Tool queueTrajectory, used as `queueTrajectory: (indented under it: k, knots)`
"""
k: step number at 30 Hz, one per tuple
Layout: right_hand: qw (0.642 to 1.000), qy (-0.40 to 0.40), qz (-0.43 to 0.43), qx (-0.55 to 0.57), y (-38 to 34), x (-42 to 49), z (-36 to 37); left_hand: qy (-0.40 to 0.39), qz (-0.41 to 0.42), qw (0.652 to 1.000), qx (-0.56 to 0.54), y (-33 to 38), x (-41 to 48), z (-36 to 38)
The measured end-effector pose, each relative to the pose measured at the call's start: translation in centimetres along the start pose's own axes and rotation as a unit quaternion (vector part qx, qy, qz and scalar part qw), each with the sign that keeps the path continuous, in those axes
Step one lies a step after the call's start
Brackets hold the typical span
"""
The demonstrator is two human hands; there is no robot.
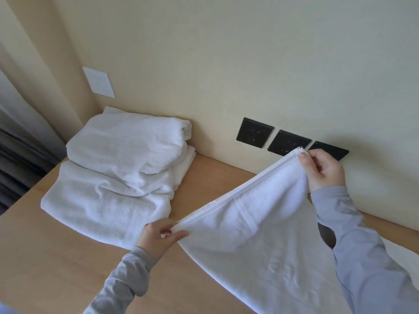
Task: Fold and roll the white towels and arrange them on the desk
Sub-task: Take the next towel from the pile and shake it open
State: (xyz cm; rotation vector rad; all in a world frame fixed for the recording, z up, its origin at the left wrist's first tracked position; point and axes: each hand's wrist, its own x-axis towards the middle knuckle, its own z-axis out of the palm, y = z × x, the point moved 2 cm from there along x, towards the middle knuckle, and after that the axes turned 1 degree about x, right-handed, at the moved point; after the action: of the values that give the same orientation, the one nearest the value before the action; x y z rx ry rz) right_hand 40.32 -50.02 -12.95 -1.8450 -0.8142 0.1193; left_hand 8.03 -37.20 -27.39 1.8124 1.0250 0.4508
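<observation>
A white towel (256, 236) is stretched above the wooden desk (56, 257), its hemmed edge pulled taut between my two hands. My left hand (158, 236) pinches the near corner of that edge. My right hand (322, 171) pinches the far corner, raised close to the wall. The rest of the towel hangs down onto the desk toward the lower right. A loose pile of white towels (118, 175) lies on the desk at the back left, against the wall corner.
Three black wall sockets (255, 132) sit low on the cream wall just behind my right hand. A white switch plate (98, 81) is on the left wall above the pile. A curtain (20, 137) hangs at the far left, beyond the desk's left edge.
</observation>
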Motion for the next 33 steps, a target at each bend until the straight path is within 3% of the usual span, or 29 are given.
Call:
queueTrajectory:
  k: [4,8,18,20,23,29,33]
  knots:
    - [1.000,0.027,-0.009,0.011,-1.0,0.2,-1.5,0.033,0.028,0.999,0.010,1.4,1.6,-1.4]
    - [0.996,0.085,-0.034,0.021,-2.6,0.3,-4.5,0.055,0.131,0.990,0.023,5.7,3.6,-3.1]
    - [0.965,0.230,-0.105,0.068,-6.4,1.8,-16.6,0.135,0.386,0.911,0.059,24.9,6.5,-5.5]
    - [0.959,0.248,-0.114,0.078,-7.4,2.1,-19.9,0.139,0.454,0.876,0.090,30.0,5.9,-5.7]
    - [0.945,0.276,-0.139,0.110,-10.9,2.4,-25.8,0.159,0.565,0.794,0.161,38.1,4.3,-6.0]
    - [0.864,0.385,-0.297,0.134,-18.9,1.6,-37.6,0.325,0.694,0.603,0.223,52.4,1.6,-10.2]
    - [0.902,0.374,-0.213,0.029,-18.3,2.5,-38.3,0.302,0.717,0.550,0.303,55.5,1.5,-8.1]
